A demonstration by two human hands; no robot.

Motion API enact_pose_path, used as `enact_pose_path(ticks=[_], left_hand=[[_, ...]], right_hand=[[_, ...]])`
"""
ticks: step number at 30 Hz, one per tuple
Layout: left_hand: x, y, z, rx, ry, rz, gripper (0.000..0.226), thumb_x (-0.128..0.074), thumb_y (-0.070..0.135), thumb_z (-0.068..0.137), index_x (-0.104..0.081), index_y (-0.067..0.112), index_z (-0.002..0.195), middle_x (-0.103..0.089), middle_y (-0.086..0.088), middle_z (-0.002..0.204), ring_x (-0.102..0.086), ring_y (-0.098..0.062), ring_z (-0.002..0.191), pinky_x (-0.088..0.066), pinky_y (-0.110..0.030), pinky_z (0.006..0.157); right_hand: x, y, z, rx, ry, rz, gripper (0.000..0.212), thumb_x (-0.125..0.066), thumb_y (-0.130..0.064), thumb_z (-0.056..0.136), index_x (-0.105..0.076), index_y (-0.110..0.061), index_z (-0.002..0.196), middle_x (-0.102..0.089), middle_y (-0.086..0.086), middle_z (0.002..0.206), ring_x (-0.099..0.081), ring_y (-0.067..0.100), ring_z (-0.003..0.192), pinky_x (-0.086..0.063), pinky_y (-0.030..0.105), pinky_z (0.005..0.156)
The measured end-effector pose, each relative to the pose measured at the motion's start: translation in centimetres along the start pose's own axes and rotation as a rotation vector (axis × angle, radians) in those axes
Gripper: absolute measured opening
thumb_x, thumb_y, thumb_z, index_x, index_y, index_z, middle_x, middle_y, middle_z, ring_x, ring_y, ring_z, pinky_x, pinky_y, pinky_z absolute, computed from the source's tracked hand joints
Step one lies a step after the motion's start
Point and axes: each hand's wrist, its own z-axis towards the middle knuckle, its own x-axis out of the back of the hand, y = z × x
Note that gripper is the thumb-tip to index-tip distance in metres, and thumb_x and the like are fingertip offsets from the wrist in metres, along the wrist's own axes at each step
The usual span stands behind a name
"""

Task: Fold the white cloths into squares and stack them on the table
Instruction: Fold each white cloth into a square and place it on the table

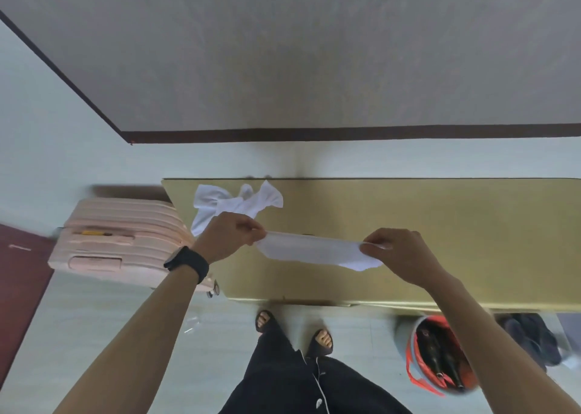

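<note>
A white cloth (314, 250) hangs stretched between my two hands just above the gold-coloured table (440, 240). My left hand (229, 236) pinches its left end and my right hand (399, 253) pinches its right end. The cloth sags towards me in the middle. A loose pile of crumpled white cloths (232, 204) lies on the table's far left corner, just beyond my left hand. A black watch sits on my left wrist.
A pink suitcase (125, 240) stands on the floor against the table's left end. A grey bucket with an orange liner and dark bottles (440, 357) sits on the floor under the table's near edge, dark clothing beside it. My feet stand close to the table.
</note>
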Motion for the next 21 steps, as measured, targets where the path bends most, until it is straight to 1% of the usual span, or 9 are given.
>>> enact_pose_path(ticks=[2, 4, 7, 10, 12, 14, 16, 18, 21], left_hand=[[0.0, -0.4, 0.5, 0.027, -0.037, -0.034, 0.007, -0.072, 0.032, 0.087, -0.078, 0.027, 0.089, -0.073, 0.008, 0.071, -0.067, -0.003, 0.075, -0.046, -0.017, 0.075], [-0.1, -0.6, 1.5, 0.026, -0.039, -0.03, 0.008, -0.072, 0.033, 0.087, -0.078, 0.027, 0.089, -0.073, 0.008, 0.072, -0.068, -0.004, 0.076, -0.048, -0.02, 0.077], [-0.5, -1.1, 3.7, 0.048, -0.035, -0.022, 0.01, -0.073, 0.035, 0.086, -0.077, 0.027, 0.089, -0.072, 0.01, 0.072, -0.068, -0.006, 0.077, -0.049, -0.021, 0.076], [-1.4, -1.9, 6.7, 0.068, -0.011, -0.012, 0.015, -0.074, 0.041, 0.084, -0.075, 0.028, 0.09, -0.071, 0.012, 0.085, -0.066, -0.006, 0.085, -0.049, -0.023, 0.078], [-2.2, -2.2, 9.0, 0.083, 0.003, 0.042, 0.019, -0.072, 0.045, 0.085, -0.071, 0.026, 0.091, -0.067, 0.013, 0.089, -0.063, -0.007, 0.082, -0.046, -0.022, 0.069], [-3.1, -2.5, 11.4, 0.104, 0.012, 0.103, 0.02, -0.066, 0.05, 0.087, -0.066, 0.03, 0.091, -0.064, 0.013, 0.087, -0.061, -0.007, 0.076, -0.043, -0.024, 0.061], [-4.0, -3.0, 13.5, 0.135, 0.021, 0.104, 0.019, -0.062, 0.053, 0.089, -0.063, 0.034, 0.09, -0.066, 0.014, 0.082, -0.063, -0.008, 0.074, -0.047, -0.027, 0.06], [-5.0, -3.8, 15.3, 0.187, 0.036, 0.022, 0.018, -0.061, 0.051, 0.088, -0.064, 0.034, 0.087, -0.071, 0.011, 0.075, -0.067, -0.011, 0.073, -0.055, -0.031, 0.067], [-6.4, -4.7, 16.6, 0.272, 0.109, -0.171, 0.017, -0.064, 0.045, 0.087, -0.07, 0.03, 0.085, -0.074, 0.008, 0.081, -0.069, -0.018, 0.077, -0.057, -0.034, 0.076]], right_hand=[[0.3, 0.3, 0.4, -0.037, -0.015, 0.01, 0.005, -0.071, -0.032, 0.088, -0.075, -0.034, 0.087, -0.071, -0.023, 0.084, -0.057, -0.016, 0.082, -0.039, 0.005, 0.063], [0.6, 0.4, 1.3, -0.058, -0.001, 0.017, 0.003, -0.073, -0.032, 0.087, -0.076, -0.034, 0.087, -0.072, -0.021, 0.086, -0.059, -0.013, 0.085, -0.038, 0.005, 0.066], [0.6, 0.9, 3.4, -0.063, 0.031, 0.006, 0.004, -0.073, -0.031, 0.087, -0.075, -0.034, 0.085, -0.073, -0.014, 0.086, -0.065, 0.003, 0.087, -0.045, 0.018, 0.072], [0.0, 2.0, 6.4, -0.087, 0.019, -0.051, 0.009, -0.071, -0.03, 0.088, -0.072, -0.037, 0.083, -0.072, -0.014, 0.085, -0.065, 0.009, 0.088, -0.045, 0.026, 0.078], [-0.8, 2.9, 8.9, -0.101, 0.03, -0.087, 0.01, -0.071, -0.031, 0.088, -0.07, -0.038, 0.081, -0.07, -0.011, 0.086, -0.065, 0.013, 0.088, -0.049, 0.029, 0.081], [-1.6, 3.9, 11.7, -0.116, 0.07, -0.157, 0.005, -0.07, -0.034, 0.088, -0.071, -0.037, 0.084, -0.065, -0.007, 0.09, -0.063, 0.016, 0.088, -0.05, 0.032, 0.084], [-2.6, 4.4, 14.1, -0.148, 0.12, -0.208, 0.008, -0.067, -0.039, 0.089, -0.073, -0.035, 0.091, -0.061, -0.008, 0.09, -0.061, 0.018, 0.086, -0.051, 0.034, 0.081], [-3.5, 4.7, 16.0, -0.2, 0.158, -0.241, 0.014, -0.061, -0.045, 0.091, -0.072, -0.037, 0.094, -0.064, -0.012, 0.084, -0.063, 0.018, 0.082, -0.054, 0.035, 0.075], [-5.3, 5.3, 17.1, -0.251, 0.203, -0.111, 0.014, -0.06, -0.041, 0.093, -0.071, -0.033, 0.094, -0.07, -0.014, 0.077, -0.069, 0.011, 0.064, -0.056, 0.032, 0.07]])
